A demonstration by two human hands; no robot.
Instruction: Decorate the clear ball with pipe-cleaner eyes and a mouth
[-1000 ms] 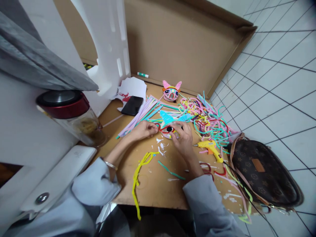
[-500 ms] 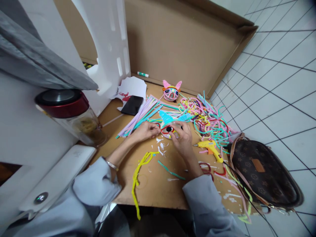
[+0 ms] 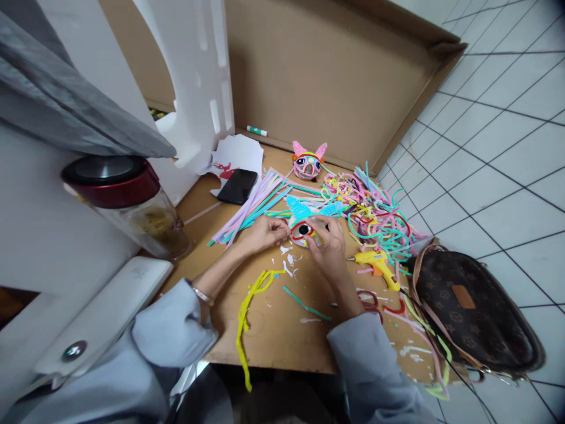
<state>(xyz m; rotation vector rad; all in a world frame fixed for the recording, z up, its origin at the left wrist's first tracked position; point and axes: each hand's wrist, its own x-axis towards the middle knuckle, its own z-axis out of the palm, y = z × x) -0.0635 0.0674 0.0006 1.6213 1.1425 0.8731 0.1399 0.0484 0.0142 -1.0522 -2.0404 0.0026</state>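
A small figure (image 3: 300,222) with blue ears, a red-rimmed black-and-white eye and a pale body is held above the cardboard table. The fingers of my right hand (image 3: 327,240) are closed round its right side. My left hand (image 3: 266,232) is pinched at its left edge, and what sits between those fingertips is too small to name. Behind stands a similar figure (image 3: 308,164) with pink ears. Below my hands are white scraps (image 3: 289,264), a teal strip (image 3: 305,304) and yellow fuzzy strips (image 3: 243,318).
Straight pastel strips (image 3: 247,212) and a tangled heap (image 3: 375,215) lie beyond my hands. A yellow glue gun (image 3: 378,265) and brown bag (image 3: 477,306) are at right. A phone (image 3: 238,186), a marker (image 3: 256,131) and a red-topped jar (image 3: 132,200) stand or lie left.
The camera view has shifted slightly. Both hands keep nearly the same places at the blue-eared figure, with only small finger movement.
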